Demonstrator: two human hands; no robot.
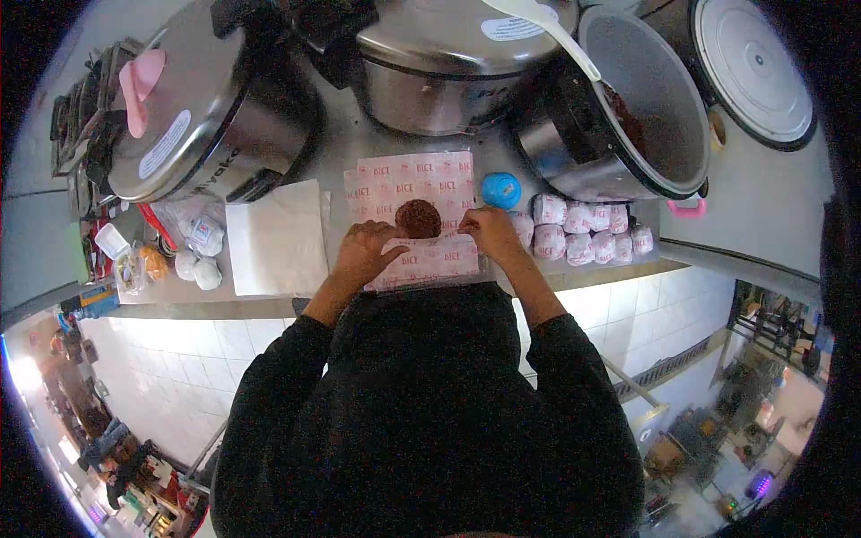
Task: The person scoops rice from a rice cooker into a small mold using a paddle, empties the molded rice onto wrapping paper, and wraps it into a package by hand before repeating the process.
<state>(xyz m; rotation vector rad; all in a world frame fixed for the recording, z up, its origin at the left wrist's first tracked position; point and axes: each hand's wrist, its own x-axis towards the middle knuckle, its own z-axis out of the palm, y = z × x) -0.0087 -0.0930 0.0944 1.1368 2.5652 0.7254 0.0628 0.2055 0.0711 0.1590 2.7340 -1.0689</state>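
Observation:
A dark brown, grainy round lump (418, 219) lies on a stack of pink printed paper sheets (417, 179) at the counter's middle. My left hand (366, 251) is at the lump's lower left, its fingers at the paper's edge. On the other side, my right hand (491, 233) pinches the right edge of the top sheet. The near part of that sheet looks raised or folded toward the lump. Right behind my right hand sits a round blue object (500, 190). Several wrapped balls in the same printed paper (578, 247) stand in rows further right.
Large metal pots (430, 94) line the back. An open pot (574, 117) holds dark brown stuff, with a white utensil (547, 27) above it. White sheets (278, 238) and small bagged items (206, 235) lie left. A pink spoon (137, 99) rests on the left pot.

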